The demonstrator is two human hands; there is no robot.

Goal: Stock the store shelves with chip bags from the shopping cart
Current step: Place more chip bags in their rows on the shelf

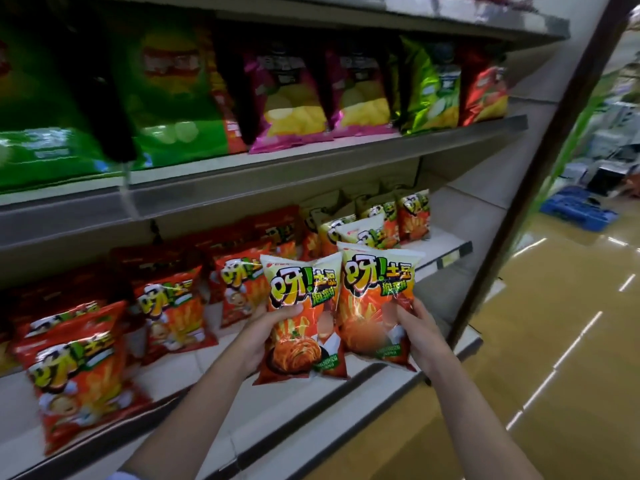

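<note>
Left hand (258,337) and right hand (420,336), fingers clamped, each grip a glossy orange-and-cream chip bag (303,317); stand both upright in the white lower shelf's (346,379) near-right gap.

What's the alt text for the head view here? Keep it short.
A person holds two matching orange-and-cream chip bags upright, one in the left hand and one in the right hand, in front of the lower shelf lined with similar bags. The upper shelf carries green, magenta and red bags.
</note>
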